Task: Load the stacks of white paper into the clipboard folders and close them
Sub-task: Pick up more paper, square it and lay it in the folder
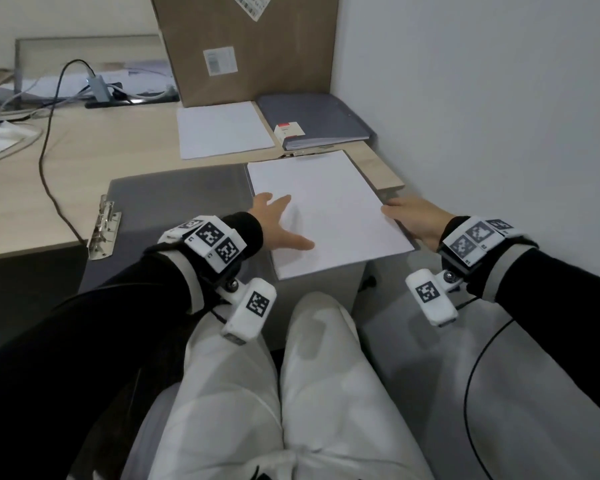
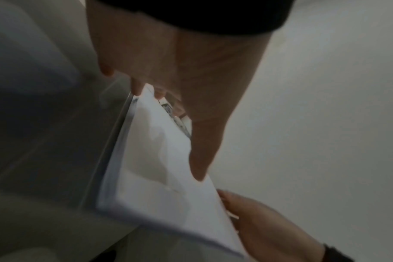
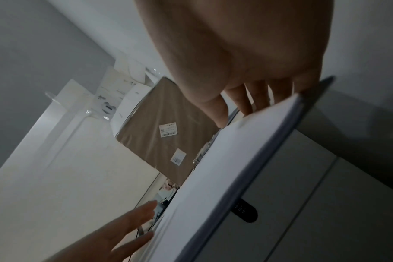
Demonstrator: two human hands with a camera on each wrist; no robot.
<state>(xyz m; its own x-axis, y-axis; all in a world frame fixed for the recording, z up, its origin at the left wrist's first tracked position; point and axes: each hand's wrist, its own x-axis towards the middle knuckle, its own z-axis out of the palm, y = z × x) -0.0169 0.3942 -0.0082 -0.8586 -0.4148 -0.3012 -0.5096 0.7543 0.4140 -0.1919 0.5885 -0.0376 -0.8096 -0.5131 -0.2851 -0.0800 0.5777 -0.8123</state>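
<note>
Left grip (image 1: 278, 220) lay flat and spread on the paper (image 1: 326, 209), fingers straight, pressing it down; right grip (image 1: 413, 220) curled round the right edge of the folder (image 1: 174, 202) under the paper. That stack sat on the open folder's right half, overhanging the counter (image 1: 84, 161) edge. To do this step well, the sheets probably needed squaring against the spine before the cover came over, with the flat palm keeping them from sliding. A second stack (image 1: 222, 129) and a closed folder (image 1: 312, 116) waited farther back.
</note>
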